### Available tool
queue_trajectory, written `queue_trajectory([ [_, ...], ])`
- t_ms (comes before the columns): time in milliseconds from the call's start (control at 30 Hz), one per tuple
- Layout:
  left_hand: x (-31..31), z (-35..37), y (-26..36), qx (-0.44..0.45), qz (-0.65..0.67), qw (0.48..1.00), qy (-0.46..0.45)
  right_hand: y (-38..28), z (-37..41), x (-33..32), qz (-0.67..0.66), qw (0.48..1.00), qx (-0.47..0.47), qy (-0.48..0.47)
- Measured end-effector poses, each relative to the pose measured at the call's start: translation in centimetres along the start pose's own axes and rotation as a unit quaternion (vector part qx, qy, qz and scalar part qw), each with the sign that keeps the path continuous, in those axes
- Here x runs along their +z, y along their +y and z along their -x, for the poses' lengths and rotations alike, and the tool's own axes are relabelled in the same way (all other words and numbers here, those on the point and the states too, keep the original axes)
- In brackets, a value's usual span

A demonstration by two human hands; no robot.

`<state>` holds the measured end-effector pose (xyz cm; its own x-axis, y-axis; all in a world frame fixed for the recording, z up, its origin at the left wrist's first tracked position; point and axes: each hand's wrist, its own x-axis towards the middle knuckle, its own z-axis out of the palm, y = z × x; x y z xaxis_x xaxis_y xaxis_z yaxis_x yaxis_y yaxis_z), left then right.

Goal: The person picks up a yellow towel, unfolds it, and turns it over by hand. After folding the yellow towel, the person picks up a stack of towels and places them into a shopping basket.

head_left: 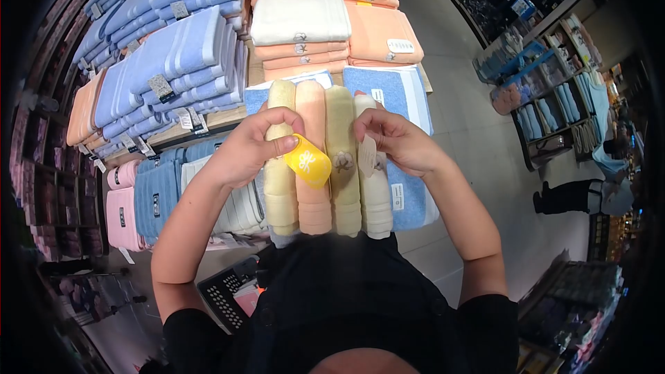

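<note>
Several rolled towels lie side by side in front of me: a yellow one (pixel 282 194), a peach one (pixel 314 201), an olive green one (pixel 345 201) and a white one (pixel 377 201). My left hand (pixel 260 144), over the yellow roll, pinches a yellow tag (pixel 309 162) that hangs over the peach roll. At the upper part of the white roll, my right hand (pixel 396 137) has its fingers closed on a pale tag (pixel 367 155). Beneath the rolls are folded blue towels (pixel 412 183).
Stacks of blue towels (pixel 166 52) stand at the upper left, peach towels (pixel 384 34) and a white towel (pixel 300 17) beyond the rolls. Teal towels (pixel 157 197) lie left. A black basket (pixel 225 294) is below. At the right are shelves (pixel 554 97) and another person (pixel 582 197).
</note>
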<state>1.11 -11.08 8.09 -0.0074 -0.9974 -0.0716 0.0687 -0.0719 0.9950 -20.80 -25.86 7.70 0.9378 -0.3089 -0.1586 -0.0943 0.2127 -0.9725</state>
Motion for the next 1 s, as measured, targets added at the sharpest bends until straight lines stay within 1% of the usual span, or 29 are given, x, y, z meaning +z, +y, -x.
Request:
queue_trajectory([
  [33, -0.2, 0.0, -0.2, -0.003, 0.011, 1.000, -0.006, 0.0, 0.0, -0.1, 0.007, 1.000, 0.001, -0.004],
  [133, -0.5, 0.1, -0.7, 0.000, 0.205, 0.978, -0.021, -0.1, 0.0, -0.6, 0.040, 0.999, 0.012, -0.028],
  [233, 0.4, -0.3, -0.4, 0.022, 0.325, 0.945, -0.001, -0.1, 0.1, -0.2, -0.003, 1.000, -0.009, -0.014],
  [333, 0.7, -0.5, -1.4, 0.032, 0.315, 0.947, 0.053, -0.3, 0.1, 0.0, -0.045, 0.999, -0.003, 0.004],
  [433, 0.5, -0.6, -2.3, 0.036, 0.233, 0.968, 0.087, 0.2, 0.1, -0.1, -0.057, 0.998, -0.008, 0.023],
  [533, 0.2, -0.8, -2.4, 0.060, 0.140, 0.982, 0.115, 0.2, 0.2, -0.3, -0.058, 0.998, 0.001, 0.023],
  [633, -0.2, -0.7, -1.8, 0.034, 0.129, 0.987, 0.084, 0.1, 0.3, -0.5, -0.079, 0.997, 0.007, 0.010],
  [700, -0.1, -0.9, -1.4, 0.025, 0.079, 0.992, 0.097, 0.2, 0.4, -0.6, -0.087, 0.996, 0.017, 0.009],
  [767, -0.2, -1.1, -1.1, 0.022, 0.004, 0.996, 0.088, 0.3, 0.3, -0.8, -0.084, 0.996, 0.018, 0.003],
  [833, -0.4, -1.2, -0.9, 0.024, -0.096, 0.993, 0.057, 0.5, 0.4, -1.0, -0.069, 0.998, 0.007, -0.005],
  [933, -0.7, -0.8, 0.0, 0.049, -0.160, 0.986, 0.007, 0.6, 0.5, -1.0, -0.055, 0.998, -0.007, -0.015],
  [1000, -1.1, -0.6, 0.3, 0.052, -0.197, 0.979, -0.020, 0.7, 0.5, -1.1, -0.023, 0.999, -0.021, -0.028],
])
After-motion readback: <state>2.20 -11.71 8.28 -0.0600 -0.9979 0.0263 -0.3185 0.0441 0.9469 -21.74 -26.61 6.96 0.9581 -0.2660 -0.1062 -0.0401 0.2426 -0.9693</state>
